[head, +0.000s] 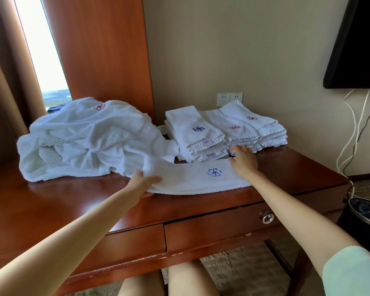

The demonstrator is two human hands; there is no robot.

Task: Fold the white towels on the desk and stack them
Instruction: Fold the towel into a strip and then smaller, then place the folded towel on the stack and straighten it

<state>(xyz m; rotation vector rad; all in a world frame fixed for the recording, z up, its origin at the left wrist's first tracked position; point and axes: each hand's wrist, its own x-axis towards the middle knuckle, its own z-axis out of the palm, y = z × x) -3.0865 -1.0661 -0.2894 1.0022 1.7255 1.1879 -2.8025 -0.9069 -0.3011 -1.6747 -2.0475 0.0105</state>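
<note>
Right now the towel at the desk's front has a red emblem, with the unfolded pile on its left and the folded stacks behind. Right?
Not quite. The emblem on that towel is blue, not red, as the head view shows. The rest holds: the unfolded pile is on its left and the folded stacks are behind.

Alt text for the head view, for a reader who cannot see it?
A person's left hand grips the left end of a white terry towel with a blue flower emblem on a reddish-brown wooden desk, while the flat right hand rests at its right end. A heap of unfolded white towels lies left; folded white stacks sit behind.
</note>
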